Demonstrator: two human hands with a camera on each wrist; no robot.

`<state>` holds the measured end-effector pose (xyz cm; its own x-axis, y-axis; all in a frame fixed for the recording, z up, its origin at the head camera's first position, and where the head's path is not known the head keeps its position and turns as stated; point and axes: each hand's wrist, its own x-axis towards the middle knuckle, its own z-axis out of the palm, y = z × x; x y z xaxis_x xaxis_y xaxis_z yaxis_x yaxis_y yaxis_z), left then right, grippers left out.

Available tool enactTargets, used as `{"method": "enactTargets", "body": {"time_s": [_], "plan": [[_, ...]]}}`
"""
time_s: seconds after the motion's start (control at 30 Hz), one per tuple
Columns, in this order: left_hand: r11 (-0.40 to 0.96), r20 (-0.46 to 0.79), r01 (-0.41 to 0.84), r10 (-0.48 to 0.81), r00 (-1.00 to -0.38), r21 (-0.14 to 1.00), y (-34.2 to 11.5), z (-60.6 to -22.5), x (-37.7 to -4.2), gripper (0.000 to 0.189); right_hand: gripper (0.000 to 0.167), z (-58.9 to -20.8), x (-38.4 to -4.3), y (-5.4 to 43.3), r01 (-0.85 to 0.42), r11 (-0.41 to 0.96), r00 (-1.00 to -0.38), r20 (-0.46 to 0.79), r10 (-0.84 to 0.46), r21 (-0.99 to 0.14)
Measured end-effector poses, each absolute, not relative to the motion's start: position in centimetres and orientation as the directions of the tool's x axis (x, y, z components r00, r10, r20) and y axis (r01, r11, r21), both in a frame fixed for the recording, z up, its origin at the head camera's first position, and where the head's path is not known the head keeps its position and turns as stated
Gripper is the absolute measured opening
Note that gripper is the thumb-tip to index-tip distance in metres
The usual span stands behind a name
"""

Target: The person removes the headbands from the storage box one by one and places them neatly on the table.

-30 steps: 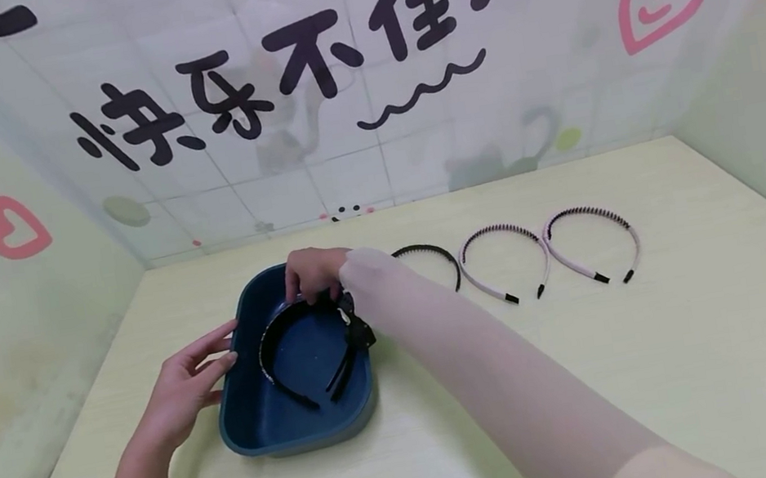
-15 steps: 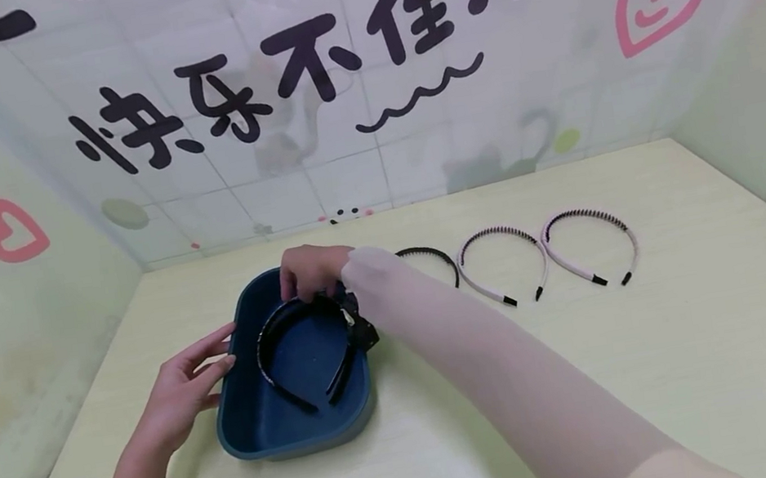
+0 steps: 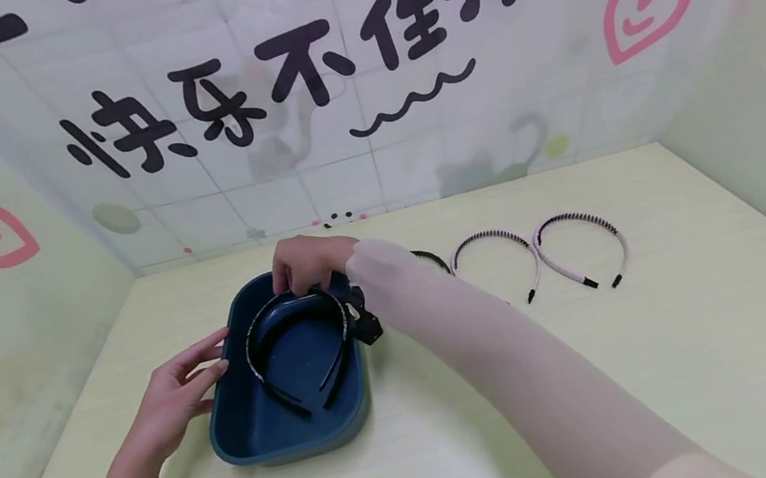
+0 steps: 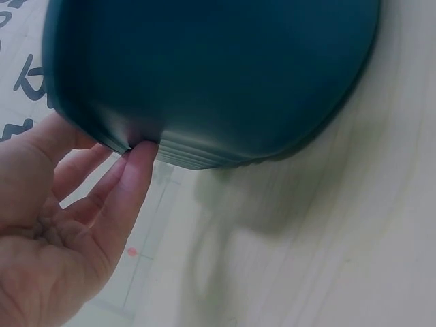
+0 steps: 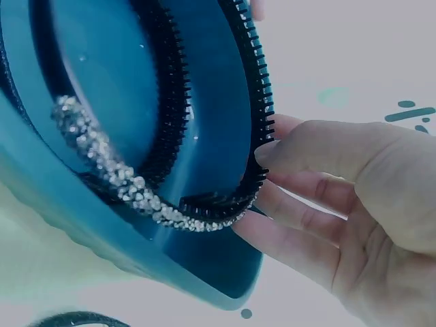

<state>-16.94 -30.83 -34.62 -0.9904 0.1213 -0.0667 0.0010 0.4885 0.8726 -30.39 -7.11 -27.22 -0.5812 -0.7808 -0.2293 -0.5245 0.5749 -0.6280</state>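
My right hand [image 3: 301,264] pinches the top of a black headband [image 5: 139,189] with sparkly silver stones and inner teeth. The thumb lies on its toothed inside and the other fingers on its outside. This headband is over a dark blue basin [image 3: 215,437], lifted slightly. Lower in the basin is another black toothed headband [image 5: 178,82], partly hidden. A black bow [image 3: 366,326] sits at the basin's right rim; which headband bears it I cannot tell. My left hand [image 3: 175,390] touches the basin's left side with fairly straight fingers, also seen against the ribbed wall in the left wrist view.
Right of the basin on the pale table [image 3: 596,372] lie two pale pink toothed headbands [image 3: 536,270] [image 3: 624,248]. A black headband [image 3: 433,256] is mostly hidden by my right sleeve [image 3: 487,339]. A printed curtain [image 3: 371,158] stands behind the table.
My right hand has risen a little, bringing the sparkly headband up from the basin floor. My left hand stays at the basin's side. The whole head view has shifted slightly.
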Motion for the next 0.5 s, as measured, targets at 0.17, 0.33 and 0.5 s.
{"method": "enactTargets", "body": {"time_s": [0.17, 0.33, 0.5], "plan": [[0.497, -0.067, 0.002, 0.122, -0.99, 0.868, -30.8, -34.6, -17.0, 0.054, 0.037, -26.6, -30.2, -6.4, -0.559, 0.541, -0.554, -0.202, -0.807, -0.628], [0.495, -0.062, 0.008, 0.125, -0.99, 0.869, -30.8, -34.6, -17.1, 0.054, 0.036, -25.9, -29.9, -5.7, -0.591, 0.514, -0.528, -0.184, -0.829, -0.622], [0.493, -0.058, 0.011, 0.123, -0.991, 0.87, -30.8, -34.7, -17.0, 0.054, 0.038, -25.2, -29.6, -4.8, -0.626, 0.514, -0.521, -0.176, -0.835, -0.587]]}}
